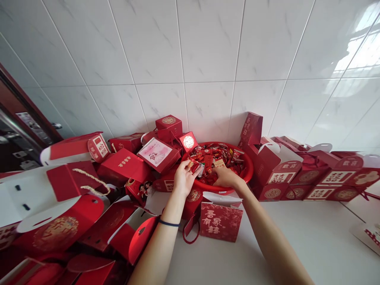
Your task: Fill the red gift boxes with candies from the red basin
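A round red basin (248, 171) full of small wrapped candies (221, 155) stands against the tiled wall. My left hand (184, 179) is at its near left rim, fingers closed on a few wrapped candies (197, 166). My right hand (225, 176) reaches into the basin with its fingers bent down among the candies; what they hold is hidden. An open red paper gift bag (221, 221) with gold characters stands just in front of the basin, between my forearms.
Piles of red gift boxes and folded red cartons (74, 206) fill the left side. Assembled red-and-white boxes (320, 176) line the right along the wall. A dark wooden door frame (20, 107) is at far left. White floor (297, 245) lies to the right front.
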